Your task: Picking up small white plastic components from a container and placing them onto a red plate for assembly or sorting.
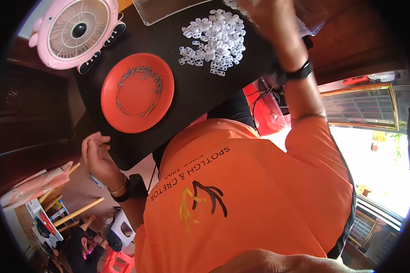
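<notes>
At far left of the head view I record a pink fan (79,30) with a round grille and dark feet, at the corner of the black table (191,93). Below it I find the left hand (94,154), raised just beside the table's left edge; its fingers are loosely bent, with slight gaps between them, and clamped on nothing. I cannot confirm whether it touches the edge. Next, on the table, I note a round red plate (136,123) bearing thin metal pins (155,77) in a rough ring, thickest along the top and right. Past the plate, at the upper edge, I log part of a clear container (146,22). Right of that lies a heaped spread of small white pieces (223,38), many with two holes, directly on the table. Further right I have the right hand (271,22), above and beside the heap; its fingers are blurred and partly out of frame, so I cannot tell their opening or contact. Clear plastic (313,20) shows just right of that hand.
</notes>
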`<act>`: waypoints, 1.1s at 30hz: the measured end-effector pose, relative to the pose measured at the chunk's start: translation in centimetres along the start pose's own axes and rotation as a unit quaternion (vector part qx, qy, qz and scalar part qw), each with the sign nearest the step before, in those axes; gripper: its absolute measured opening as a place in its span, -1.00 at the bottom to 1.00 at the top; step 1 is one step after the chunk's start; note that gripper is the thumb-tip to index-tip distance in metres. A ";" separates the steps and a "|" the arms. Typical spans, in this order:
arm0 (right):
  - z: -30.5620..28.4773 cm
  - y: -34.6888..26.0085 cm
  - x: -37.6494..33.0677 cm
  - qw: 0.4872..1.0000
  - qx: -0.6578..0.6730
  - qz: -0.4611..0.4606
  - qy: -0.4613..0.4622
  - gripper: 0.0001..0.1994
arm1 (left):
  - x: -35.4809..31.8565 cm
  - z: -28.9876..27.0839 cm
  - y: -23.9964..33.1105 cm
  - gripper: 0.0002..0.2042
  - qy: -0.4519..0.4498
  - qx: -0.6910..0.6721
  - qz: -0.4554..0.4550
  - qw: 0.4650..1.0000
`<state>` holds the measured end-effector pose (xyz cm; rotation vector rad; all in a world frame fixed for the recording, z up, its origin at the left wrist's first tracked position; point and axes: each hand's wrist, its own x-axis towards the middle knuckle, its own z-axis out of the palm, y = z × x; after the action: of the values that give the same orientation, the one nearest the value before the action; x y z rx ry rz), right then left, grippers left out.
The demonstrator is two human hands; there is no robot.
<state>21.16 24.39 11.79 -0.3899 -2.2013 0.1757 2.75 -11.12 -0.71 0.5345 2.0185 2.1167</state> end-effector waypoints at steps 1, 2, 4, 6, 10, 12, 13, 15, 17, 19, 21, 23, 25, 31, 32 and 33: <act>-1.1 2.7 0.6 0.998 -0.058 -0.013 0.033 -0.72 | 0.2 -0.7 -0.6 -0.73 0.012 0.078 -0.001 0.997; -1.6 4.7 1.1 0.991 -0.100 0.084 0.025 -0.74 | 0.4 -1.4 -1.5 -0.71 0.028 0.158 -0.003 0.987; -2.1 7.0 1.8 0.972 -0.223 -0.028 0.071 -0.75 | 0.3 -2.0 -3.8 -0.72 0.029 0.187 -0.025 0.982; -1.2 6.1 1.3 0.981 -0.173 -0.026 0.082 -0.77 | 0.1 -1.5 -4.8 -0.68 0.004 0.327 0.123 0.937; 1.9 3.8 -0.6 0.998 -0.002 0.000 -0.062 -0.88 | 0.0 -0.6 -3.7 -0.61 -0.055 0.357 0.045 0.931; 5.2 5.7 -2.0 0.986 0.029 -0.011 -0.161 -0.85 | -0.2 -0.6 -3.5 -0.55 -0.067 0.380 0.054 0.921; 6.6 7.0 -2.7 0.978 0.044 -0.014 -0.201 -0.83 | -0.1 -0.5 -3.5 -0.55 -0.066 0.382 0.044 0.921; 8.3 8.5 -3.8 0.966 0.042 -0.045 -0.251 -0.85 | 0.2 -0.2 -3.2 -0.48 -0.093 0.376 0.060 0.920; 8.8 7.5 -3.4 0.941 0.110 -0.040 -0.317 -0.86 | 0.1 0.0 -3.0 -0.46 -0.084 0.368 0.042 0.925; 9.7 6.9 -3.2 0.920 0.149 -0.067 -0.355 -0.84 | 0.0 0.2 -2.9 -0.43 -0.074 0.361 0.028 0.929; 10.6 6.1 -3.7 0.910 0.168 -0.092 -0.368 -0.82 | -0.1 0.3 -2.8 -0.43 -0.076 0.347 0.026 0.934; 11.2 5.4 -4.0 0.901 0.164 -0.105 -0.388 -0.80 | 0.1 0.1 -3.1 -0.43 -0.079 0.366 0.028 0.927; 11.6 4.9 -4.4 0.908 0.129 -0.164 -0.364 -0.77 | 0.1 0.2 -3.0 -0.44 -0.082 0.386 0.032 0.918; 12.0 4.9 -4.9 0.908 0.121 -0.187 -0.354 -0.82 | -0.2 -0.1 -3.1 -0.45 -0.086 0.376 0.040 0.922; 12.0 5.0 -5.0 0.911 0.117 -0.191 -0.348 -0.84 | -0.3 -0.2 -3.0 -0.45 -0.080 0.379 0.041 0.921; 11.9 5.0 -5.1 0.913 0.114 -0.194 -0.341 -0.85 | -0.3 -0.2 -3.0 -0.45 -0.082 0.386 0.044 0.918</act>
<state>15.78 27.50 -0.57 0.2980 -2.8452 0.3891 2.53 -11.23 -3.76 0.8757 2.7093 1.1652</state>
